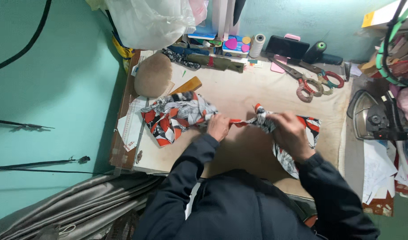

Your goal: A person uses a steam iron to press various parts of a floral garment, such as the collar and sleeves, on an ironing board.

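Teal walls close around a padded beige worktable (239, 95) seen from above. Across its middle lies a printed orange, black and white cloth (177, 116), its long axis running left to right, bunched at the left end. The left hand (218, 126) and right hand (289, 131) both pinch it closed-fisted, stretching a narrow strip between them. Scissors (304, 80) lie beyond, an iron (373, 118) at the right
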